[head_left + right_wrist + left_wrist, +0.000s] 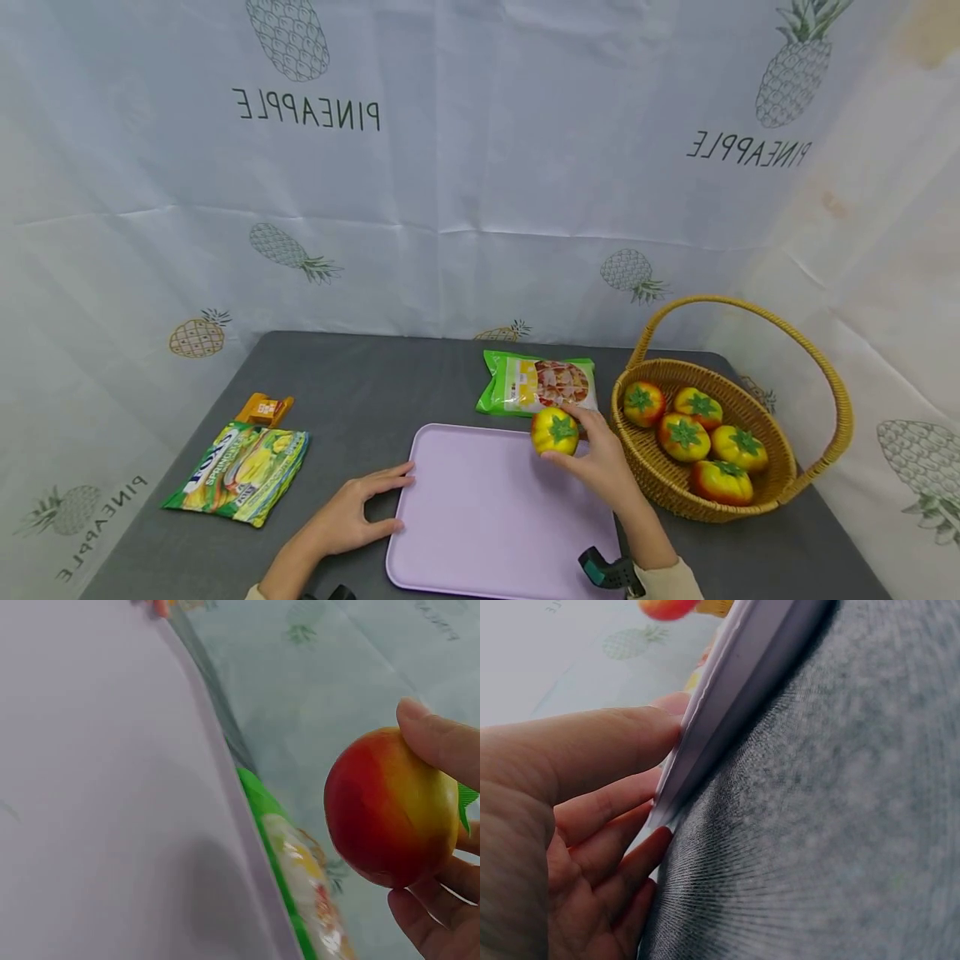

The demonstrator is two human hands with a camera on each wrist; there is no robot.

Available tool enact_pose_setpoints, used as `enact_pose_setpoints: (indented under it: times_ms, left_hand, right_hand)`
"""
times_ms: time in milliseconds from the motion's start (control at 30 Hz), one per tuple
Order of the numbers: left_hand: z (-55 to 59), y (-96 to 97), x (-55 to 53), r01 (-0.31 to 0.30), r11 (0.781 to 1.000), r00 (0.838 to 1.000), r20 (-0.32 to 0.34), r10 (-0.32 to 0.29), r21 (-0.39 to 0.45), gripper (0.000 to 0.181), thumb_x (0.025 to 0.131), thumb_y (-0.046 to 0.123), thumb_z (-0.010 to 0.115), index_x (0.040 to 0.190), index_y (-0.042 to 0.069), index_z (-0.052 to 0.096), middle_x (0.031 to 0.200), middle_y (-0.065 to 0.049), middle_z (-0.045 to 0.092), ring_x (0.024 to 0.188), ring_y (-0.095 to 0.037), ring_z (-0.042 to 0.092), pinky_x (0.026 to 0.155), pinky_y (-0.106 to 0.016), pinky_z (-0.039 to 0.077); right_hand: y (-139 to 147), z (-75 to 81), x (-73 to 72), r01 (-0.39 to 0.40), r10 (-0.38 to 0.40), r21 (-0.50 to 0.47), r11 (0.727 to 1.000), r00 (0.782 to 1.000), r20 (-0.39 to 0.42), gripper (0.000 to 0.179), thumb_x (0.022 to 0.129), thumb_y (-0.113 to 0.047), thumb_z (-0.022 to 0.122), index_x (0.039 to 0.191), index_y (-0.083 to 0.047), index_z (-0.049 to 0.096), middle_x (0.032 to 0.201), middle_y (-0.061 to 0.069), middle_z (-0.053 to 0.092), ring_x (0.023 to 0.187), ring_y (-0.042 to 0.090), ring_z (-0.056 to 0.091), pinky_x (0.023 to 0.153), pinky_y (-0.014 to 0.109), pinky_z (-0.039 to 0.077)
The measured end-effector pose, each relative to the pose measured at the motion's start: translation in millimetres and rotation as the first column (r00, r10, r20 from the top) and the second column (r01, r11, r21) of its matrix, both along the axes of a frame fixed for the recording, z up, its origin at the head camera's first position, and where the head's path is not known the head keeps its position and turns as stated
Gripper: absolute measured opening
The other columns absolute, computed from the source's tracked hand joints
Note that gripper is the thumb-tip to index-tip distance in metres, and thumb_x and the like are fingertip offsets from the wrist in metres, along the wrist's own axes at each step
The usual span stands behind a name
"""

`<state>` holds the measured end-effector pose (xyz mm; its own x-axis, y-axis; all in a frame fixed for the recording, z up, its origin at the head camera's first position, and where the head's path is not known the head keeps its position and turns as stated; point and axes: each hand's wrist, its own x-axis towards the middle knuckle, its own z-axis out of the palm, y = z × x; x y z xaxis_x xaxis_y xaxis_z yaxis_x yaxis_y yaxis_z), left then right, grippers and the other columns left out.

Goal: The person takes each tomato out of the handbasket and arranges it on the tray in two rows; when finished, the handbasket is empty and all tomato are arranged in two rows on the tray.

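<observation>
My right hand point(602, 468) holds a yellow-red persimmon point(555, 432) with a green leafy top, above the far right part of a lilac tray point(495, 508). In the right wrist view, the thumb and fingertips sit around the persimmon point(390, 808), and a soft shadow falls on the tray point(112, 750). At the tray's left edge is my left hand point(347, 515), thumb and fingers spread apart, fingertips touching the rim. The left wrist view shows the tray rim point(705, 720) against these fingertips. Several similar persimmons point(684, 438) lie in a wicker basket point(772, 492) on the right.
Behind the tray lies a green food packet point(517, 387). On the left are a green and yellow packet point(240, 471) and a small orange packet point(264, 410). The basket's tall handle point(750, 307) arches up beside the right arm. A pineapple-print cloth point(465, 167) hangs behind the grey table point(360, 383).
</observation>
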<state>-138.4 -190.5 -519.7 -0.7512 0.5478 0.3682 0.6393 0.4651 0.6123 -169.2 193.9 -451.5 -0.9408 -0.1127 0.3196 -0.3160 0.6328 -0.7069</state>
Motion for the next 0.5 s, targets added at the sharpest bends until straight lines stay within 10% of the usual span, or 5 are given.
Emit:
enact_pose_setpoints:
  times_ms: [500]
  left_hand:
    - [1.9,0.1,0.4,-0.020,0.999,0.998,0.063,0.023,-0.039,0.049,0.082,0.034,0.073,0.127,0.019,0.062,0.139,-0.003,0.054,0.127,-0.013,0.051,0.100,-0.030,0.044]
  right_hand:
    - [-81.2,-14.1,-20.5,-0.216,0.212,0.031,0.976,0.973,0.089,0.073,0.071,-0.040,0.082,0.129,-0.007,0.053,0.118,0.005,0.058,0.101,0.016,0.057,0.085,0.035,0.053]
